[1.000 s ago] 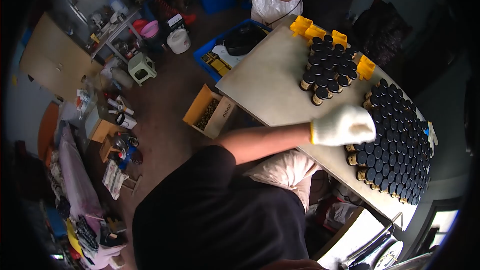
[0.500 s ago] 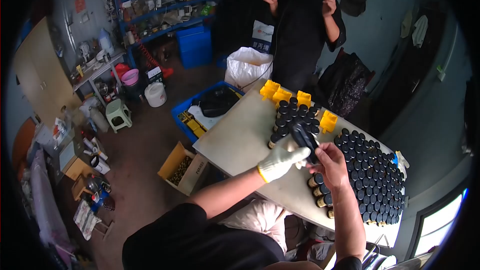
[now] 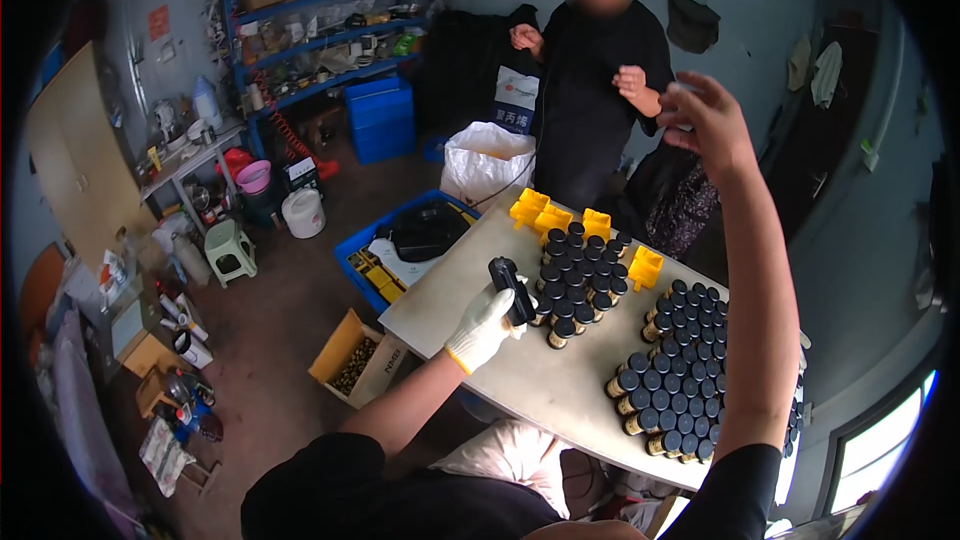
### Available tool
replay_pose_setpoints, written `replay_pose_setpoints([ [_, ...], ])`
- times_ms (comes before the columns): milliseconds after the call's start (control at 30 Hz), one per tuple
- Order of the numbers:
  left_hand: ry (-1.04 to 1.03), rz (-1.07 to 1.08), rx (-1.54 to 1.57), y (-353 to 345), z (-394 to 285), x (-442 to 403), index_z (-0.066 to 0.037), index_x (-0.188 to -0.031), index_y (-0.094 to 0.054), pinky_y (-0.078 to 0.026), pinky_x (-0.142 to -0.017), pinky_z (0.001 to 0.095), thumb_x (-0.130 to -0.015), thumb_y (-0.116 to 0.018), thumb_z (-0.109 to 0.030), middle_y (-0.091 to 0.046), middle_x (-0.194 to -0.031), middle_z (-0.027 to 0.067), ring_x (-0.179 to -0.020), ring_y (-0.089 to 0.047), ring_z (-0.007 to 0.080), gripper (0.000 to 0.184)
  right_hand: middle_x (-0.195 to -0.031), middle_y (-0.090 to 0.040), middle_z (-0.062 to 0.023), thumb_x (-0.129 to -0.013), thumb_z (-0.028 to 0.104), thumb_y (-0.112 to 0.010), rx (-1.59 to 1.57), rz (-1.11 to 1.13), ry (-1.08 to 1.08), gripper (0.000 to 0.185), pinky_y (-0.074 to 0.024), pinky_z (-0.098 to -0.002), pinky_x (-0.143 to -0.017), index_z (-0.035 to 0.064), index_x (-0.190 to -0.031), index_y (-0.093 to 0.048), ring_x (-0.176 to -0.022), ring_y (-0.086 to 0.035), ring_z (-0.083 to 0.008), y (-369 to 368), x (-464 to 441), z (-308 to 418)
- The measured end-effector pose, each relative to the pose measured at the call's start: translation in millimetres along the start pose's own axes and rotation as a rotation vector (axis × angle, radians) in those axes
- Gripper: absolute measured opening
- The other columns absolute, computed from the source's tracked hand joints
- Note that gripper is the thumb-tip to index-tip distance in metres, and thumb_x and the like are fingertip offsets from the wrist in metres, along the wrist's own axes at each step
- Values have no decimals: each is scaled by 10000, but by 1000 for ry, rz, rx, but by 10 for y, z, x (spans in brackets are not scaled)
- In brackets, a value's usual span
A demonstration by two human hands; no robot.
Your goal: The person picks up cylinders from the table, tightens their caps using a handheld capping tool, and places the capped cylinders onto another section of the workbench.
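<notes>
My left hand (image 3: 482, 328), in a white knitted glove, is closed around a black oblong object (image 3: 511, 288) whose exact kind I cannot make out. It is held above the left part of the pale table (image 3: 450, 280). My bare right hand (image 3: 712, 125) is raised high on the right, fingers apart and loosely bent, with nothing visible in them. Beside the left hand stands a group of small black-capped jars (image 3: 575, 278). A larger group of similar jars (image 3: 680, 380) fills the right of the table, partly hidden behind my right forearm.
Yellow plastic pieces (image 3: 530, 208) lie along the table's far edge. Across the table stands a person in black (image 3: 600, 90), both hands lifted. A blue crate (image 3: 350, 245), a carton of small parts (image 3: 345, 355) and a white sack (image 3: 485, 165) stand on the floor.
My right hand has let go of the black object and swung up and away to the right. My left hand has drawn the object left and tilted it. The other person's hands have lowered.
</notes>
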State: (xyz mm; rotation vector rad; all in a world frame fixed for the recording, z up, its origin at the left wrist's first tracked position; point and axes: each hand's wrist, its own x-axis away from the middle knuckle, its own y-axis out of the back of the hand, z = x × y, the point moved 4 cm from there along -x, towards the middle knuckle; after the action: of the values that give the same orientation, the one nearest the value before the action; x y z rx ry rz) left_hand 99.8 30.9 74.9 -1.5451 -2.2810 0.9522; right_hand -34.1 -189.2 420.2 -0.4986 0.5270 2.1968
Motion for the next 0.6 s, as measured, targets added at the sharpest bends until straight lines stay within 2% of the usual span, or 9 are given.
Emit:
replay_pose_setpoints([
  [167,-53,-20,-146,-16,-177,3,-12,-1334,-491,-505,-677,286,-1012,-537,-412,-641,-1028,120,-808,-617,174,515,-1024,-699,-105,-918,298,-729,29,-69,7,504,-605,-310,-742,-12,-1284,-573,-891,-700,-171,-2,-420,189],
  [300,-46,-25,-123,-22,-223,37,-6,-1323,-491,-512,-675,285,-1003,-561,-406,-645,-1019,125,-813,-624,175,517,-1031,-698,-92,-910,301,-738,12,-75,-9,419,-609,-312,-747,6,-1187,-629,-892,-700,-172,-8,-612,92],
  [433,-85,14,-92,85,-200,45,1,-1302,-494,-519,-666,290,-970,-626,-389,-646,-1044,128,-828,-633,180,529,-1031,-697,-84,-911,299,-737,20,-55,-13,397,-606,-302,-748,12,-1169,-640,-888,-696,-164,-104,-815,-36],
  [600,-70,0,-110,110,-291,38,-10,-1289,-498,-530,-672,298,-945,-666,-381,-642,-1079,127,-862,-642,188,533,-976,-699,-55,-908,276,-741,-53,-177,-29,328,-583,-263,-681,29,-1106,-657,-816,-670,-126,-7,-1285,-229],
])
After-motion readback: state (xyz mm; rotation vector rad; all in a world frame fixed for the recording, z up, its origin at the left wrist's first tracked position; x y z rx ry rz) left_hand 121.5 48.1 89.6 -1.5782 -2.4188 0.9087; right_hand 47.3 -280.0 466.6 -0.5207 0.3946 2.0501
